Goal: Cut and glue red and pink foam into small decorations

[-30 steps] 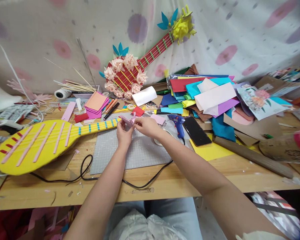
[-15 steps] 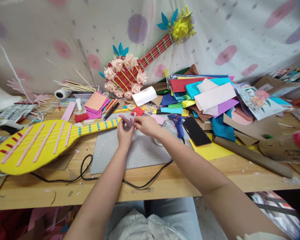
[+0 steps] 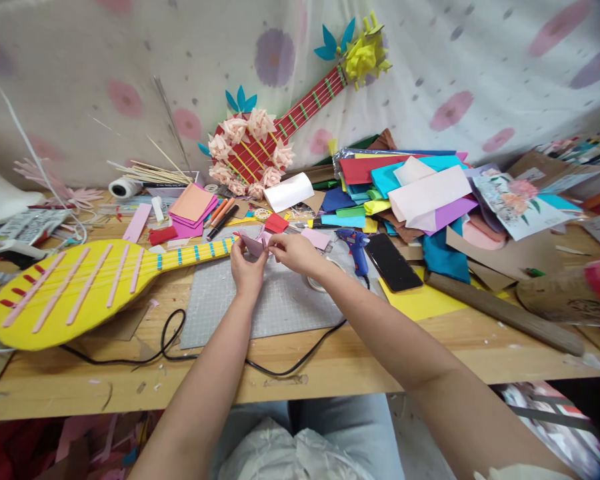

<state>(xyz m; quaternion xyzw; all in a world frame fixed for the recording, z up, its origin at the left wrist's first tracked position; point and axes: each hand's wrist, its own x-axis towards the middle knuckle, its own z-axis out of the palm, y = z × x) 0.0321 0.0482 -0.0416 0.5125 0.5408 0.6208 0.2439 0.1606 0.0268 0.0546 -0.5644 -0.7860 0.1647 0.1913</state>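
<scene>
My left hand (image 3: pixel 248 272) is closed on a piece of pink paper (image 3: pixel 253 246), above the far end of the yellow craft guitar's neck (image 3: pixel 200 253). My right hand (image 3: pixel 296 253) pinches the paper's right edge, where a small fold or strip stands up; its exact shape is too small to make out. Both hands are over the grey cutting mat (image 3: pixel 275 310). The yellow guitar body (image 3: pixel 105 287), with pink strips across it, lies to the left. Just beyond the fingers is a red paper piece (image 3: pixel 276 223). A roll of tape is partly hidden behind my right wrist.
Right of my hands lie a blue glue gun (image 3: pixel 355 250), a black phone (image 3: pixel 393 261) and a wooden stick (image 3: pixel 505 313). A black cord (image 3: pixel 295 370) loops across the table's front. Coloured paper (image 3: pixel 410 187) is heaped behind, beside a red flowered guitar (image 3: pixel 250 150).
My left hand has shifted slightly left and turned the pink paper, so more of its flat face shows. My right hand stays close, still pinching at the paper's edge.
</scene>
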